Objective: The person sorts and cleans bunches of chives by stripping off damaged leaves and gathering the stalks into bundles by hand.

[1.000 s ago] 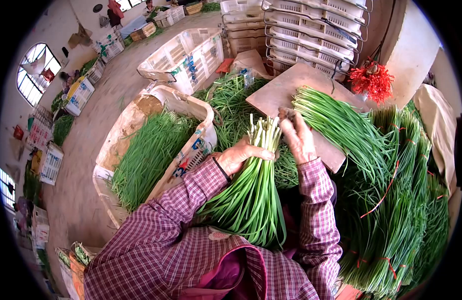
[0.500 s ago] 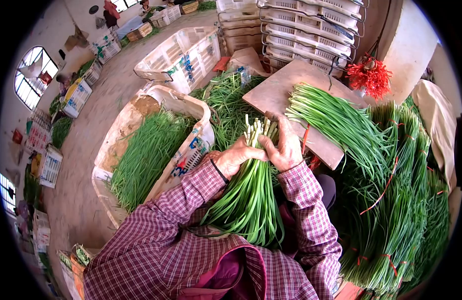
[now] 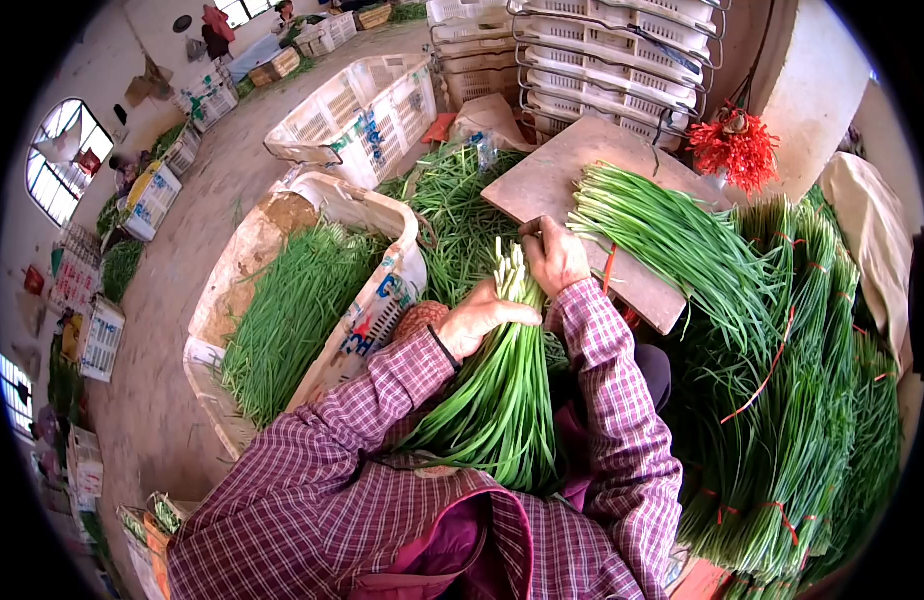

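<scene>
My left hand (image 3: 479, 318) is closed round a bunch of garlic chives (image 3: 502, 400), thumb across the front. The pale cut ends point up and away, and the green leaves hang down over my lap. Just right of those ends is my right hand (image 3: 555, 260), its fingers curled in a pinch; whatever may be between them is hidden. Beyond it, a board (image 3: 632, 275) bears a loose pile of garlic chives (image 3: 662, 220). A red tie (image 3: 609, 268) hangs at the board's near edge.
On the left stands a crate (image 3: 407, 235) holding loose green leaves (image 3: 297, 310). Tied bundles (image 3: 792, 420) are heaped at right. Behind are a white crate (image 3: 382, 120), stacked crates (image 3: 617, 70) and a bunch of red ties (image 3: 734, 150). Leaves (image 3: 457, 215) cover the floor ahead.
My right hand has come off the bunch's front, moving slightly up with its fingers now curled in. My left hand keeps its hold on the garlic chives.
</scene>
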